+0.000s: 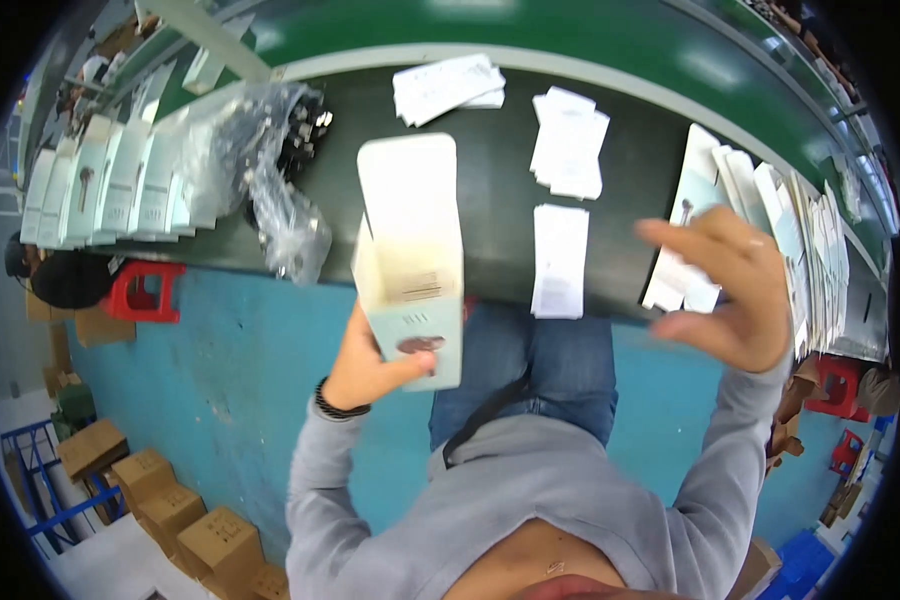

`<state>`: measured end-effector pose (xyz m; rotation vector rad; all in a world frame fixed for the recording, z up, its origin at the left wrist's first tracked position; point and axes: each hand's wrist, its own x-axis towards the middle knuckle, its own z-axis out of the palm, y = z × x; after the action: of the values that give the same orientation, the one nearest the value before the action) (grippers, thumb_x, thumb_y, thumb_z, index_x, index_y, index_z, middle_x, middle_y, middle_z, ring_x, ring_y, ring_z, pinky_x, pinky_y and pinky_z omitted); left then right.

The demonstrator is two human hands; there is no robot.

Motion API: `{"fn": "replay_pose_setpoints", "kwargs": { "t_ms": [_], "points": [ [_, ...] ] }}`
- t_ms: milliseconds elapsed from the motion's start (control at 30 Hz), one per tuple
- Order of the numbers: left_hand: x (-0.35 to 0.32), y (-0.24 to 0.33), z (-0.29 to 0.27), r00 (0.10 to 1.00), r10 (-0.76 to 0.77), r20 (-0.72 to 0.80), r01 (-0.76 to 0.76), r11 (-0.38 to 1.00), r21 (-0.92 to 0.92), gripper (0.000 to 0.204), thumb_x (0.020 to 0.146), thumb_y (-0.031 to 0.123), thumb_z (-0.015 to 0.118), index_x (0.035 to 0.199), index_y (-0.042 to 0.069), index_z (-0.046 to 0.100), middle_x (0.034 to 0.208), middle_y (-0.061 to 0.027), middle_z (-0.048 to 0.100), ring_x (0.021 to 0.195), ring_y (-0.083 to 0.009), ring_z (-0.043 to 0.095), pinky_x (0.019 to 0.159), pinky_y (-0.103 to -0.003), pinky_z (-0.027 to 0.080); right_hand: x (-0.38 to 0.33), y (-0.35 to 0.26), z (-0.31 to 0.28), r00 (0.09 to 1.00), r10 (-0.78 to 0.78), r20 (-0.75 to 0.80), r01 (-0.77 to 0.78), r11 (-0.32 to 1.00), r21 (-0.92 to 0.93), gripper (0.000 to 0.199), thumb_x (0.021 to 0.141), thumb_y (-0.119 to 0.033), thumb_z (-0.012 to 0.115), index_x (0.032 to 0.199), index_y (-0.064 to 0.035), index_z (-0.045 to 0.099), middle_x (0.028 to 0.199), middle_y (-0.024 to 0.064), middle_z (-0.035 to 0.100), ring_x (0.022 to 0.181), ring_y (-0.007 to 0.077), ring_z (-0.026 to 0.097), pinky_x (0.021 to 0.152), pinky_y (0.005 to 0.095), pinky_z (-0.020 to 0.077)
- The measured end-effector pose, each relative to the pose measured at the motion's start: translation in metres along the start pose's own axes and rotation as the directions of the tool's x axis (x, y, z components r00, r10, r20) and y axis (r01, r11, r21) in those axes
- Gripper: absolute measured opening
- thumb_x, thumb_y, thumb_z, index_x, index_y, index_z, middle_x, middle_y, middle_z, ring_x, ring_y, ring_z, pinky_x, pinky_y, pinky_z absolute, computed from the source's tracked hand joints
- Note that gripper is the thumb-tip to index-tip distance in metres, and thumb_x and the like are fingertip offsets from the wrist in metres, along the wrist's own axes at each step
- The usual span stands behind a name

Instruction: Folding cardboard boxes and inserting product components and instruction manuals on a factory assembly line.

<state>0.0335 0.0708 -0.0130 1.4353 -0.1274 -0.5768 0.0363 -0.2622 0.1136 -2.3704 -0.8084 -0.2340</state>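
Box (432, 305) sat at eleven o'clock from torso (530, 460), left hand (360, 368) gripping it mouth-up, presumably for access; right hand (740, 285), empty, unclenched, hung at two; paper stacks (560, 262) at twelve, likely for reach.

Packing area of a factory or workshop
A long dark bench (497, 205) carries flattened cartons (812, 255) and bagged parts (220, 150); brown cardboard boxes (218, 542) and red stools (157, 271) line a blue floor (230, 380).
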Motion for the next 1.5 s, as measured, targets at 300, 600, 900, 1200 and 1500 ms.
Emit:
{"fn": "replay_pose_setpoints", "kwargs": {
  "t_ms": [300,600,900,1200,1500],
  "points": [
    [0.249,0.130,-0.035,0.999,-0.035,-0.013,0.036,0.995,0.092,0.038,0.084,0.029,0.060,0.111,0.003,0.053,0.098,-0.0023,0.060,0.084,-0.0109,0.058,0.072,-0.025,0.047,-0.200,0.092,-0.054,0.652,0.544,-0.528,-0.745,0.331,-0.579,0.054,0.079,-0.024,0.063,0.127,-0.0055,0.046,0.129,0.0193,0.043,0.117,0.0362,0.042,0.098,0.0414,0.0322],
    [0.480,0.133,-0.125,0.947,0.073,-0.312,0.099,0.859,0.502,0.076,0.066,0.054,0.070,0.113,-0.003,0.053,0.103,-0.0144,0.061,0.095,-0.0235,0.059,0.082,-0.031,0.046,-0.275,0.092,-0.036,0.534,0.638,-0.555,-0.799,0.167,-0.577,0.071,0.076,-0.027,0.063,0.136,-0.0068,0.033,0.138,0.0223,0.031,0.126,0.0414,0.029,0.102,0.0461,0.0241],
    [0.421,0.143,-0.083,0.633,0.772,-0.058,-0.243,0.270,0.932,0.067,0.076,0.045,0.065,0.118,-0.004,0.049,0.119,-0.0216,0.053,0.113,-0.0308,0.049,0.096,-0.035,0.036,-0.298,0.101,-0.030,0.623,0.554,-0.552,-0.711,0.108,-0.695,0.049,0.081,-0.016,0.057,0.129,-0.0118,0.046,0.132,0.0203,0.040,0.119,0.0390,0.037,0.100,0.0442,0.0292],
    [0.246,0.115,-0.008,0.642,0.710,0.290,-0.606,0.239,0.759,0.058,0.075,0.029,0.069,0.120,0.000,0.046,0.119,-0.0203,0.047,0.114,-0.0330,0.044,0.098,-0.037,0.033,-0.300,0.092,-0.033,0.712,0.579,-0.397,-0.645,0.314,-0.697,0.036,0.087,-0.009,0.049,0.123,-0.0043,0.049,0.121,0.0200,0.049,0.112,0.0375,0.044,0.094,0.0423,0.0364],
    [0.088,0.099,0.095,0.410,0.547,0.730,-0.755,-0.245,0.608,0.088,0.052,0.028,0.079,0.131,0.030,0.040,0.144,-0.0121,0.025,0.133,-0.0325,0.023,0.093,-0.068,0.018,-0.188,0.022,-0.032,0.820,-0.013,-0.572,-0.514,0.422,-0.746,0.012,0.083,-0.002,0.059,0.093,0.0037,0.063,0.071,0.0155,0.062,0.056,0.0265,0.059,0.051,0.0338,0.0461]
  ]
}}
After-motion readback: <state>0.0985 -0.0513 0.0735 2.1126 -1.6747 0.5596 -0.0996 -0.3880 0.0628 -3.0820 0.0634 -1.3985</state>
